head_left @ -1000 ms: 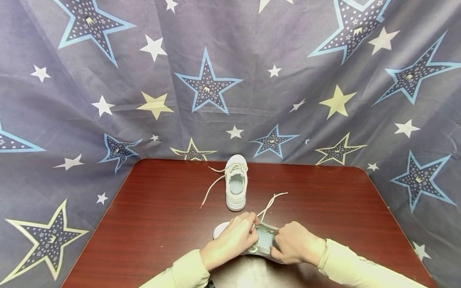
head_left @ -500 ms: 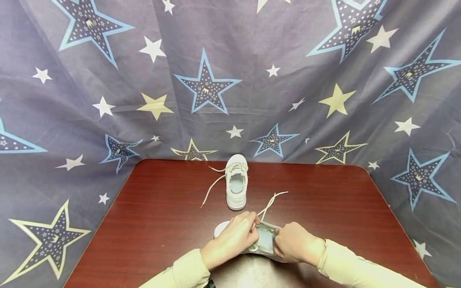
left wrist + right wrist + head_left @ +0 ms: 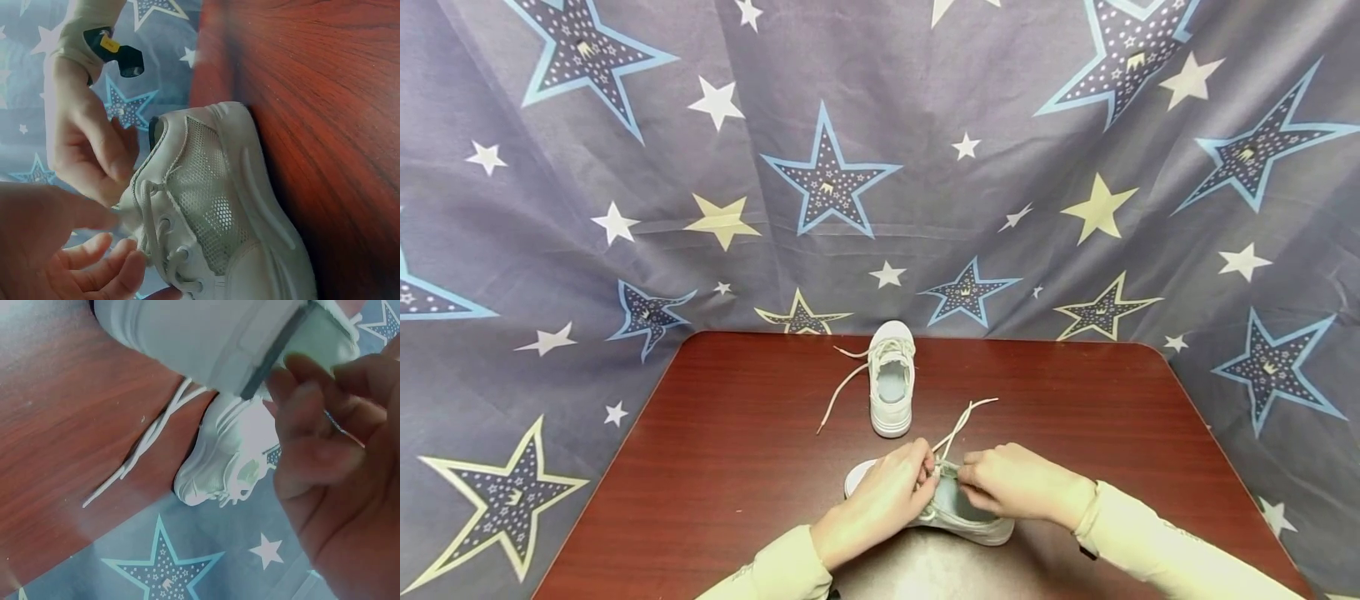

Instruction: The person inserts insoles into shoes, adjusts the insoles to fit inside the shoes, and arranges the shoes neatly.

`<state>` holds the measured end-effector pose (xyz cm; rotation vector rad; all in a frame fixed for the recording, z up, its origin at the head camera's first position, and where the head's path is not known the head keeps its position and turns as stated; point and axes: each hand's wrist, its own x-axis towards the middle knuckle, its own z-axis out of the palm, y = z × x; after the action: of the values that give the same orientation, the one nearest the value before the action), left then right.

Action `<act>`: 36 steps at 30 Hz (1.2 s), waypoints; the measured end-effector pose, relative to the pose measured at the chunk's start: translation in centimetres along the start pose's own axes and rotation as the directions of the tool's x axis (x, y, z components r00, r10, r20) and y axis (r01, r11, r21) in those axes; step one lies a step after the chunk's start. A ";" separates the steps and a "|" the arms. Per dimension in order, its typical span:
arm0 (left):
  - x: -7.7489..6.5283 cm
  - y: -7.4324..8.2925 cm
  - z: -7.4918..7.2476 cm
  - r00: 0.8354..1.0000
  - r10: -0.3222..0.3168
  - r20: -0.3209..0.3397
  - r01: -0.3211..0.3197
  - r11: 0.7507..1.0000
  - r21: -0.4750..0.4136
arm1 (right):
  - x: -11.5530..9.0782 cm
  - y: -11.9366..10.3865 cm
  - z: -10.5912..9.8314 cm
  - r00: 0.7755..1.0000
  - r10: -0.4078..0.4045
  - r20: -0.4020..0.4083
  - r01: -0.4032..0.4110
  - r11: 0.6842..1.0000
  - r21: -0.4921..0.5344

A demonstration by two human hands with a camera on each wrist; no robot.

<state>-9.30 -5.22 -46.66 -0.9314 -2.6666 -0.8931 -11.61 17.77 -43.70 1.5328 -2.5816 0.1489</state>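
A white lace-up sneaker (image 3: 981,527) lies crosswise near the table's front, its toe to the left and its opening facing up. My left hand (image 3: 883,492) reaches over its forefoot and pinches the tongue at the top of the lacing. In the left wrist view, that hand's thumb and fingertips close around the tongue (image 3: 130,219), beside the laces (image 3: 150,225). My right hand (image 3: 1018,483) hovers at the sneaker's opening with its fingers loosely bent, close to the tongue. Nothing shows between its fingers in the right wrist view.
A matching white sneaker (image 3: 891,408) stands farther back, toe pointing away, its loose lace (image 3: 838,396) trailing left. The near sneaker's crossed lace ends (image 3: 961,425) stretch back across the red-brown table (image 3: 737,433). A grey star-patterned curtain (image 3: 925,208) hangs around the table.
My right hand has come out of the heel end and moved left and back towards the tongue, uncovering the heel. The left hand stays nearly in place at the tongue.
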 end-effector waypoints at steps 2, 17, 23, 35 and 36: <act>-0.2 -0.1 -0.1 1.000 -0.022 0.002 0.022 1.000 -0.010 | 0.1 0.3 0.0 0.999 0.020 -0.041 -0.019 1.000 0.015; -0.8 -0.3 -0.8 0.989 -0.148 -0.014 0.149 0.988 0.043 | 2.3 1.7 0.8 1.000 0.011 0.016 -0.012 0.998 0.058; -0.7 -0.9 -1.3 0.987 -0.160 -0.027 0.161 0.986 0.050 | 3.5 1.7 1.8 0.997 0.013 0.080 -0.019 0.997 0.071; -0.4 -2.1 -1.9 0.980 -0.187 -0.068 0.192 0.979 0.074 | 5.7 2.6 3.5 0.966 0.006 0.259 -0.070 0.969 0.237; -0.4 -2.1 -1.9 0.980 -0.188 -0.066 0.193 0.978 0.073 | 5.8 2.6 3.5 0.967 -0.008 0.254 -0.054 0.971 0.235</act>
<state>-10.35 -7.87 -46.29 -0.6295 -2.7523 -0.8309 -16.88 13.48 -46.27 1.7029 -2.8716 0.2964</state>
